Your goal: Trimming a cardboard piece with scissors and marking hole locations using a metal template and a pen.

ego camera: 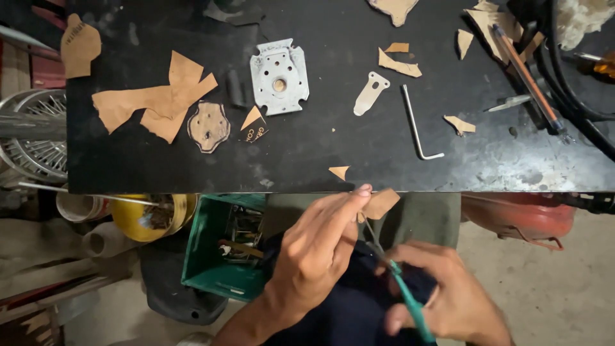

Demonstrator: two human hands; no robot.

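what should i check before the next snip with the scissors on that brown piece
1. Left hand pinches the brown piece: ok.
2. Right hand grips the green-handled scissors: ok.
3. Blades meet the piece: cannot tell, blurred.
4. Left fingertips clear of the blades: cannot tell.
5. Piece held off the black table edge: ok.
6. Metal plate within view for comparison: ok.

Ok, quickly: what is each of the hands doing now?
Left hand: closed, pinching a brown paper piece.
Right hand: closed, holding green-handled scissors.
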